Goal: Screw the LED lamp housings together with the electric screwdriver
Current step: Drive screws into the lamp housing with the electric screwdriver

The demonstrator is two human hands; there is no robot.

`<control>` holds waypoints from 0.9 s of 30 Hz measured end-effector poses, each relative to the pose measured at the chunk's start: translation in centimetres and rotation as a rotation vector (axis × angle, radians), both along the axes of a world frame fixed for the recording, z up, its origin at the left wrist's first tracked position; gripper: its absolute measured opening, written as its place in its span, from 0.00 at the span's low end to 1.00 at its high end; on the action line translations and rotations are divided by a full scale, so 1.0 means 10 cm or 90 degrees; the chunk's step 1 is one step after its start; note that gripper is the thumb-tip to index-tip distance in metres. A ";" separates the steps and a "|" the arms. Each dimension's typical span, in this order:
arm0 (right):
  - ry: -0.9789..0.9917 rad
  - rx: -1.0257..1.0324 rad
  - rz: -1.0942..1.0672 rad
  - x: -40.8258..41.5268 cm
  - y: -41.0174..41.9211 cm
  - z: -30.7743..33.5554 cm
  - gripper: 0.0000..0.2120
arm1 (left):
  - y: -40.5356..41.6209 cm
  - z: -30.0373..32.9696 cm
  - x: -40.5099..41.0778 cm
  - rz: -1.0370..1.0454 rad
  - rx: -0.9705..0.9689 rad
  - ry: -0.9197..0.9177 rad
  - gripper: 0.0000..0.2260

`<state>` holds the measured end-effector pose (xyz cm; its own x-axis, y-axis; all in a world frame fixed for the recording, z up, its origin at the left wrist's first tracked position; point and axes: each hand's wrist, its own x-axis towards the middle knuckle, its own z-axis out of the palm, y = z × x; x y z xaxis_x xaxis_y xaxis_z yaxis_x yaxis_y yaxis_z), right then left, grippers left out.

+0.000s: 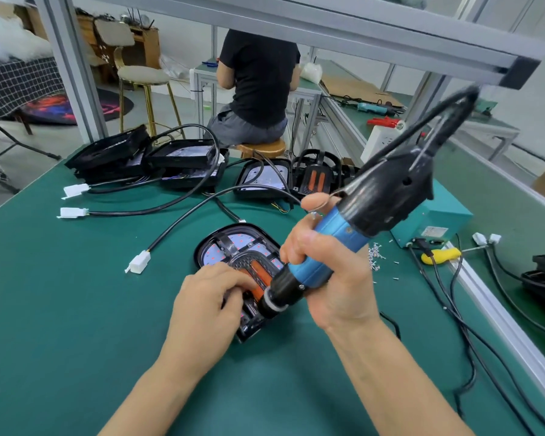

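On the far left of the green surface [60, 294] we see two white connectors [75, 190] on black cables, and behind them a stack of black lamp housings [145, 162]. A third white connector [139, 262] lies nearer us, well apart from the hands. Our left hand [208, 306] rests on the lamp housing [233, 247] that lies flat in the middle of the surface; its fingers [233, 283] are bent and press down on the near half of the housing, beside the orange insert, while the far half with its pale LED panel shows beyond the fingertips. Just to the right, our right hand [328, 278] has its fingers wrapped tightly round the blue body of the electric screwdriver [353, 228], thumb up along the barrel. The tool is tilted, its black nose down at the housing right beside the left fingertips; the bit itself is hidden. Loose screws [375, 254] lie to the right, near a teal box [434, 221].
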<state>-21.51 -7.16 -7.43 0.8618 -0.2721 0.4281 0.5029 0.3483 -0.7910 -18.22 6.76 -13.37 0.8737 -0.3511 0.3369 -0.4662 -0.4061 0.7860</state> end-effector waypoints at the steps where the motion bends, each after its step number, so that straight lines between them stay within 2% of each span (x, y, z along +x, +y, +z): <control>1: -0.003 0.000 0.014 0.00 0.03 -0.02 0.13 | 0.02 -0.01 0.02 0.004 -0.013 0.014 0.17; 5: -0.016 0.001 0.014 0.02 0.05 0.00 0.14 | 0.04 0.00 0.03 0.000 -0.026 0.028 0.17; 13: -0.042 0.051 -0.096 -0.02 -0.18 0.26 0.16 | 0.03 0.01 0.05 -0.001 -0.023 0.036 0.17; 17: -0.053 0.147 -0.147 -0.09 -0.39 0.36 0.14 | -0.11 0.15 0.09 -0.029 -0.044 0.033 0.18; 20: -0.054 0.201 -0.188 -0.11 -0.51 0.38 0.12 | -0.33 0.31 0.13 -0.059 -0.061 0.043 0.14; 23: -0.058 0.247 -0.217 -0.16 -0.64 0.38 0.11 | -0.51 0.49 0.15 -0.125 -0.027 0.064 0.13; 27: -0.077 0.272 -0.263 -0.28 -0.87 0.38 0.10 | -0.59 0.55 0.15 -0.240 0.080 0.038 0.18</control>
